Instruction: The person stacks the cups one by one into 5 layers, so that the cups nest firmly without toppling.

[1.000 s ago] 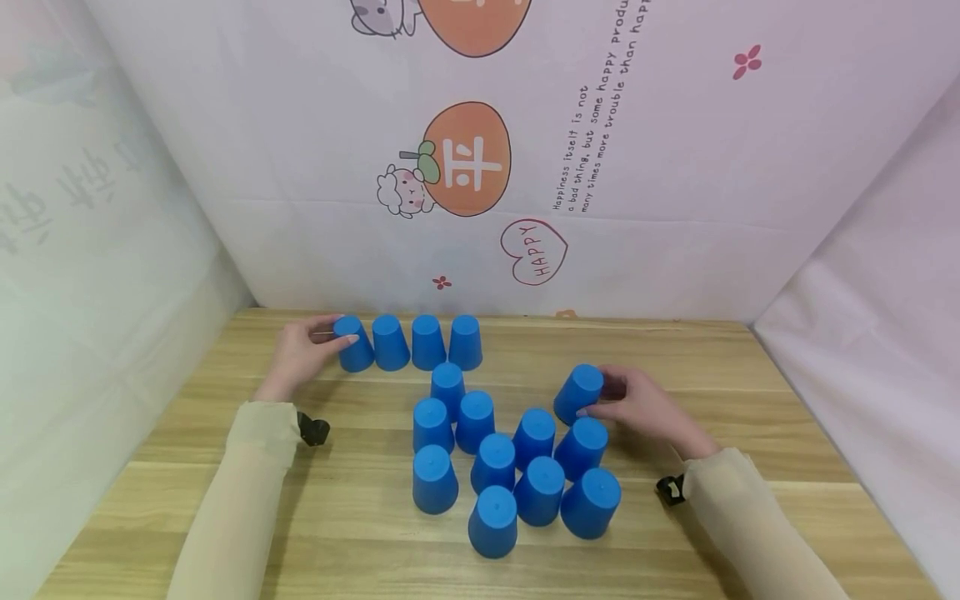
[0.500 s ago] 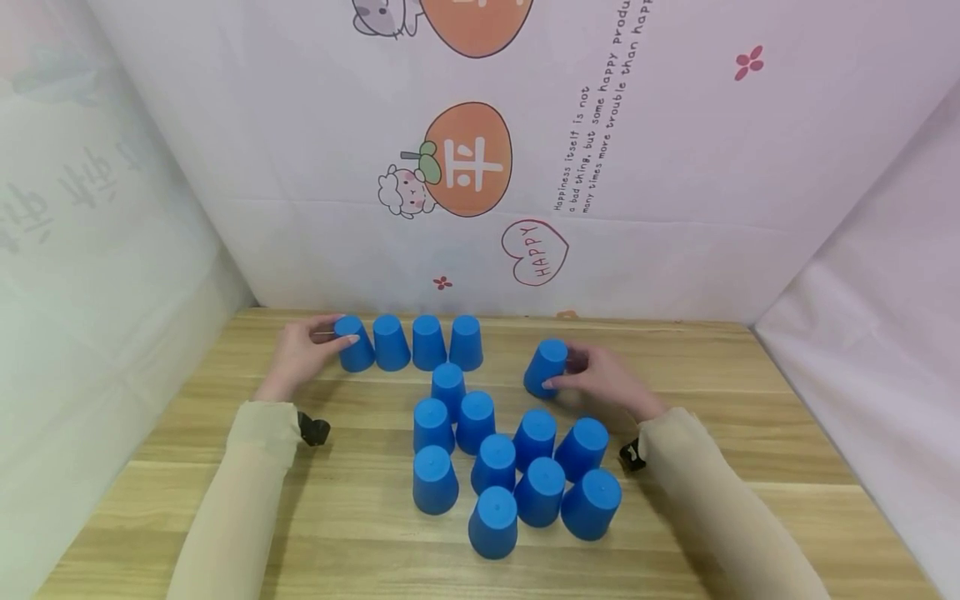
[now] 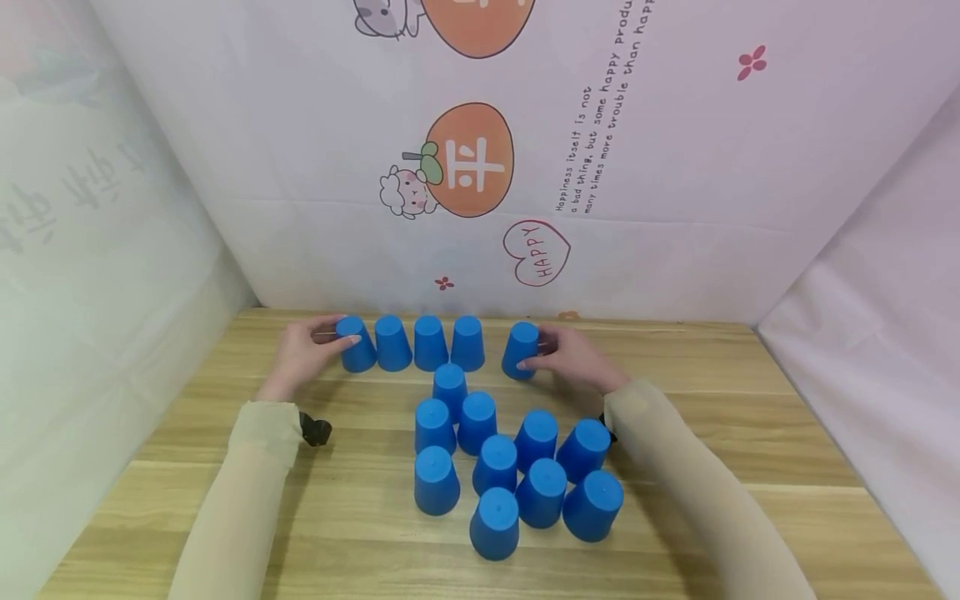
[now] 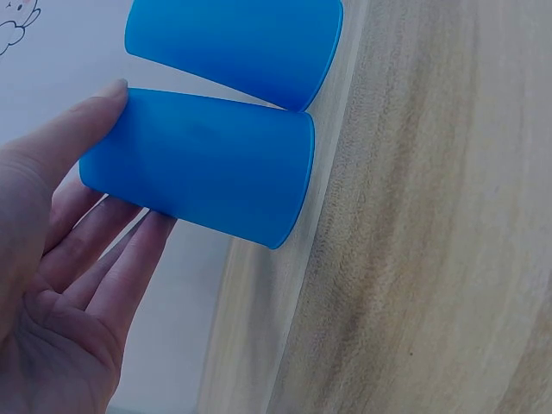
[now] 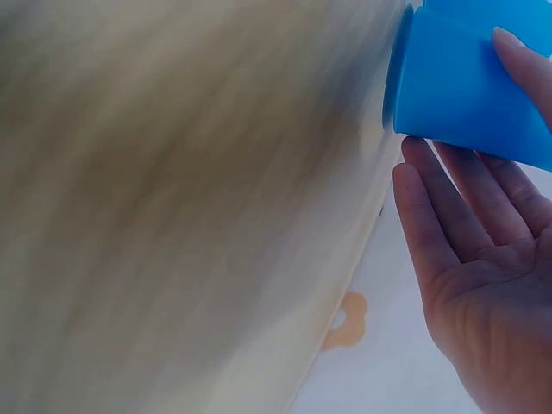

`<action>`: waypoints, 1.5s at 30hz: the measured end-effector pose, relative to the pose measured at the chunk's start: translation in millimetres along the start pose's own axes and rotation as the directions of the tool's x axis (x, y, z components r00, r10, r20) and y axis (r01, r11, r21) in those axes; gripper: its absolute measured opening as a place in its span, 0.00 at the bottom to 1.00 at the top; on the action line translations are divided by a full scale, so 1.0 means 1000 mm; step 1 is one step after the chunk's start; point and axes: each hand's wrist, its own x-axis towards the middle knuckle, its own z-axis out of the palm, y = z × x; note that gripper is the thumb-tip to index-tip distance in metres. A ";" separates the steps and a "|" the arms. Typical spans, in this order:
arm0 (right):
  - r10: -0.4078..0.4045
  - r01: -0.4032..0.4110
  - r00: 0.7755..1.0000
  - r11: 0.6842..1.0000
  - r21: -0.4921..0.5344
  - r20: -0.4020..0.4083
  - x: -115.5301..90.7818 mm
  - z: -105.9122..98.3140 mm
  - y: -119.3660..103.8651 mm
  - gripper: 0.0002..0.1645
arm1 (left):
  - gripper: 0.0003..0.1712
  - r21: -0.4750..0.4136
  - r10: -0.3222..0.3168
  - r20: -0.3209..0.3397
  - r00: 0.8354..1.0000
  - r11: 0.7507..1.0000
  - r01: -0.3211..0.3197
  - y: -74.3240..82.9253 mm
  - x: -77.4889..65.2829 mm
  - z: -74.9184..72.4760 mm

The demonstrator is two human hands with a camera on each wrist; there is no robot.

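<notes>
Upside-down blue cups stand in a row along the table's back edge. My left hand [image 3: 303, 354] holds the leftmost cup [image 3: 356, 346] of that row, thumb on its near side and fingers behind. In the left wrist view this cup [image 4: 203, 164] leans close to its neighbour [image 4: 241, 43]. At the row's right end, my right hand [image 3: 573, 357] grips another cup [image 3: 521, 350], a gap away from the cup [image 3: 468, 343] to its left. The right wrist view shows the thumb on that cup's [image 5: 457, 86] side and the fingers along its other side.
Several more upside-down blue cups stand in a loose cluster at the table's middle, among them a front one [image 3: 495, 525] and a right one [image 3: 593, 507]. A printed white cloth [image 3: 360, 258] rises behind the wooden table [image 3: 360, 517], with white cloth at both sides.
My right hand has carried its cup from beside the cluster leftward and back, toward the end of the back row. The left hand has stayed on its cup.
</notes>
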 end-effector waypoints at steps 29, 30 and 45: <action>-0.086 0.086 0.996 0.996 0.007 0.016 0.018 0.001 -0.019 0.39 | 0.38 -0.003 0.015 0.004 1.000 1.000 -0.015 -0.003 0.001 0.000; -0.092 0.091 0.996 0.996 0.009 0.014 0.015 -0.002 -0.020 0.40 | 0.38 -0.001 0.018 0.005 1.000 1.000 -0.018 -0.003 0.001 0.000; -0.131 0.131 0.991 0.991 -0.026 -0.035 -0.060 -0.041 -0.032 0.40 | 0.51 0.034 0.147 -0.028 0.989 0.989 -0.146 0.021 -0.017 0.000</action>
